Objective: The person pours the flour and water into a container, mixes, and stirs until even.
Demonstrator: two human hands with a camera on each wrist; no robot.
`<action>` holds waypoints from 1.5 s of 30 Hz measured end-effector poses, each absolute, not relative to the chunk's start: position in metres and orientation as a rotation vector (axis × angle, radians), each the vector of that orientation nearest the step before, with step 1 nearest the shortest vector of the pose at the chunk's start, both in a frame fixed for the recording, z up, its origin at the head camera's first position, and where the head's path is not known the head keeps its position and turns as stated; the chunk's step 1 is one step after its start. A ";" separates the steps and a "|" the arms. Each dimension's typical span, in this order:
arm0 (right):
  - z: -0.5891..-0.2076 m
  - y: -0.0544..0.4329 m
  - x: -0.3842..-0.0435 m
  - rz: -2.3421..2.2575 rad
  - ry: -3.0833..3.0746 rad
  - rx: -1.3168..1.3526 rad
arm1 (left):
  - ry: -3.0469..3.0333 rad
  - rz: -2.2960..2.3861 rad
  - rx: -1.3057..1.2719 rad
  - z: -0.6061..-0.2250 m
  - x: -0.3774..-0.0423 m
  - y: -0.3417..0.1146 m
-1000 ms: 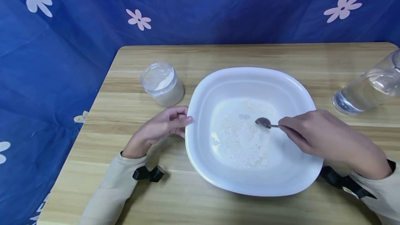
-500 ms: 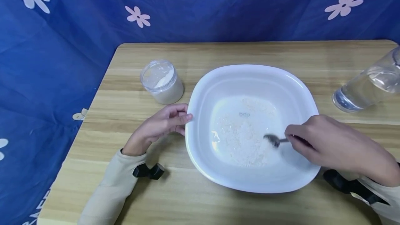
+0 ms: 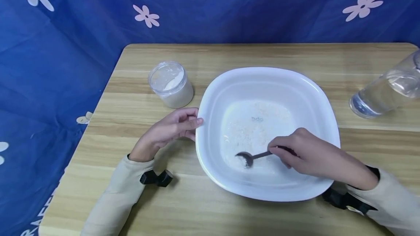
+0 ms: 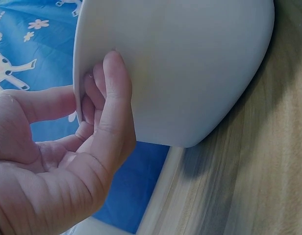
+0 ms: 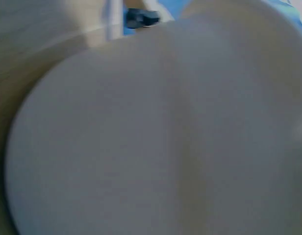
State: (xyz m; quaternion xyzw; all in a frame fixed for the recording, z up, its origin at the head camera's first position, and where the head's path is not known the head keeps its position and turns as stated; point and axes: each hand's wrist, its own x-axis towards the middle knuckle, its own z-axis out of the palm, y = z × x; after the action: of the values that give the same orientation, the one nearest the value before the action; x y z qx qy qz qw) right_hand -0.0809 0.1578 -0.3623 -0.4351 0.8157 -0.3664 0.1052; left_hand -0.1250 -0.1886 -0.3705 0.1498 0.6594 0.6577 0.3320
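I see the left hand (image 3: 168, 128) gripping a smooth oval basin (image 3: 262, 86), right hand (image 3: 305, 151) holding a metal spoon (image 3: 258, 155); a clear round jar (image 3: 177, 95) stands nearby.

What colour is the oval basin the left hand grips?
The oval basin is white, with small grey lettering inside; the head view shows it best.

Head view: bright, even illumination from above; focus is mostly sharp. The white basin (image 3: 269, 86) renders close to overexposure, with a small glint on its floor. Soft shadows fall on the table (image 3: 229, 217) beneath the basin and beside the left sleeve (image 3: 113, 196). Wide-angle distortion tilts the glass vessel (image 3: 382, 92) outward. Left wrist view: dimmer, bluish. Right wrist view: dim, low-contrast, heavily blurred.
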 end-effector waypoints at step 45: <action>-0.351 0.178 -0.088 -0.775 2.866 -1.489 | 1.722 1.707 0.352 -0.365 -0.125 -0.188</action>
State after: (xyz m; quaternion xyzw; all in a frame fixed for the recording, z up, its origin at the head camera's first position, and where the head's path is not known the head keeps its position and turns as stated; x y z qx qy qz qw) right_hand -0.0879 0.1776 -0.3506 -0.4465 0.8594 -0.2326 -0.0895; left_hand -0.1252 -0.1880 -0.3645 0.1352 0.6612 0.6555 0.3389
